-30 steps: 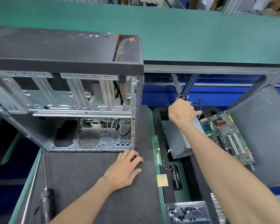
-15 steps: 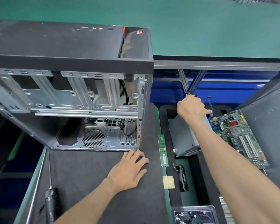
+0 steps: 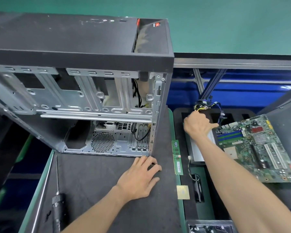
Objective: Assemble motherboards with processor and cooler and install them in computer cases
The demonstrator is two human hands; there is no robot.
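Note:
An open black computer case [image 3: 84, 47] stands on the dark work mat, its bare metal interior facing me. My left hand [image 3: 139, 177] lies flat on the mat with fingertips touching the case's front lower corner. My right hand [image 3: 196, 125] reaches into the black tray on the right and grips the top of a grey power supply [image 3: 198, 152], whose cable bundle [image 3: 207, 105] sticks out behind the hand. A green motherboard [image 3: 259, 148] leans tilted in the tray just right of the power supply. A gold processor chip [image 3: 183, 192] lies at the mat's right edge.
A green memory stick [image 3: 177, 157] lies along the mat's right edge. A long black screwdriver [image 3: 57, 204] lies at the mat's lower left. A small black fan [image 3: 197, 187] sits in the tray. A clear box of small parts [image 3: 210, 227] is at the bottom. A dark panel [image 3: 284, 108] leans at right.
My right hand has shifted slightly on the power supply, and the coloured cable bundle now shows behind it. My left hand stays on the mat by the case. The view has moved closer.

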